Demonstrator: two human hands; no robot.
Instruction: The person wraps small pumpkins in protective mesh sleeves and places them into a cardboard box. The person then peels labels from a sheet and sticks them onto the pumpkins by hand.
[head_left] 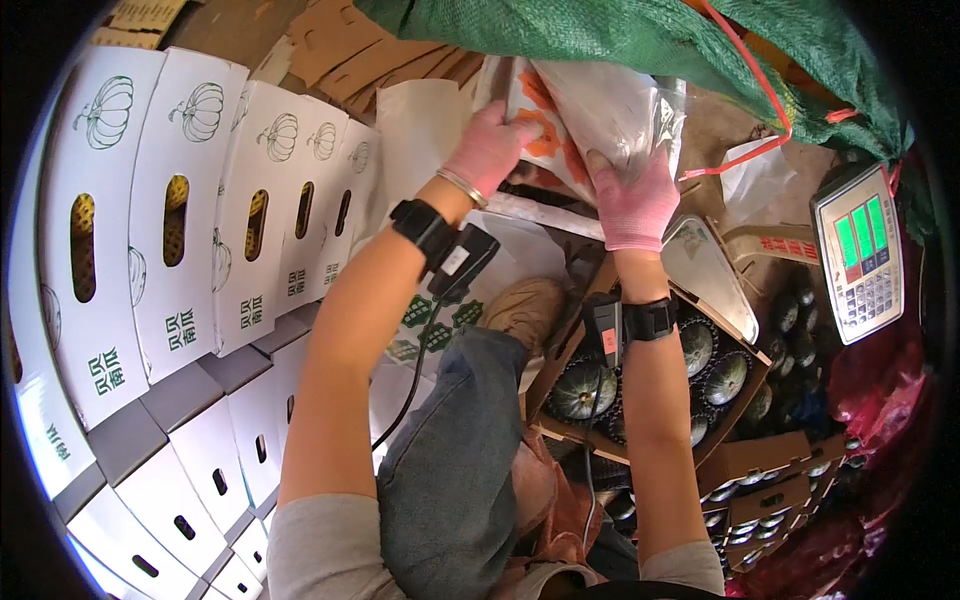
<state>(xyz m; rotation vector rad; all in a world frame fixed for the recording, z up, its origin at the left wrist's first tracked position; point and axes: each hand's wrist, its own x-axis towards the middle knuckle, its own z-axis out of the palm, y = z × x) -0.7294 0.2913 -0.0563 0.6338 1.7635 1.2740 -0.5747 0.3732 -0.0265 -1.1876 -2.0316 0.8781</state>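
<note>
Both my hands wear pink gloves and are at the top centre. My left hand (488, 150) is closed on the left edge of a white plastic bag with an orange print (540, 110). My right hand (637, 203) grips crumpled clear plastic (610, 100) at the right side of the same bundle, thumb on top. Whether the clear plastic and the printed bag are one piece, I cannot tell. Below my right forearm sits an open carton (603, 452) holding several dark green pumpkins (585, 388) in black netting.
White cartons with pumpkin drawings (180, 300) are stacked along the left. A digital scale display (860, 250) stands at the right. Green woven sacking (620, 35) with a red strap hangs across the top. More brown cartons (760, 465) of dark green produce and red net sacks (880, 390) lie lower right.
</note>
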